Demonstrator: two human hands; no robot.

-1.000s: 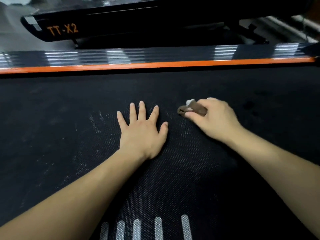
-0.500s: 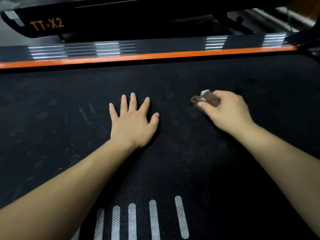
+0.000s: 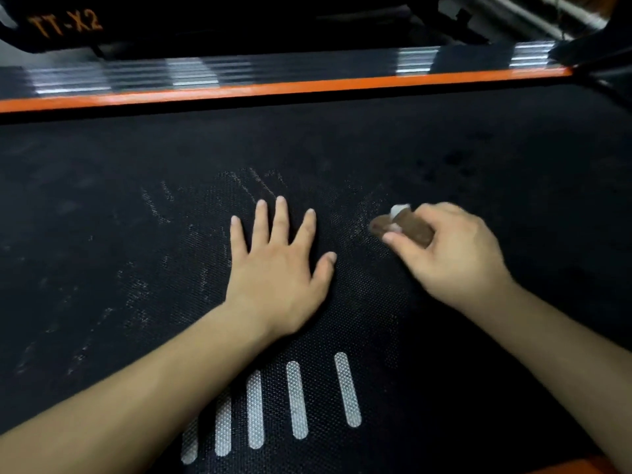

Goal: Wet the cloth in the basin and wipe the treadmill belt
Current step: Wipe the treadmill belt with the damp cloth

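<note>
Head view, looking down on the treadmill belt [image 3: 478, 148], black and textured, filling most of the frame.

Left hand [image 3: 278, 268] is lying palm down on the belt near frame centre, fingers spread and pointing toward 12 o'clock, holding nothing.

Right hand [image 3: 451, 251] is sitting at 3 o'clock from the left hand, near but apart from it. Its fingers are curling tight around a bunched brown cloth [image 3: 405, 227]; a small white patch is showing at the cloth's top edge. The cloth is sticking out of the fist toward 10 o'clock and appears to be pressing on the belt. Right hand is slightly blurred.

Pale scuff streaks [image 3: 246, 183] are showing on the belt at 12 o'clock from the left hand. White stripe markings [image 3: 297, 398] are lying at 6 o'clock, between the forearms.

Orange trim [image 3: 273, 88] is running along the belt's far edge, with a ribbed side rail [image 3: 205, 70] just beyond. Lettering "TT-X2" [image 3: 65, 23] is showing at 11 o'clock.
</note>
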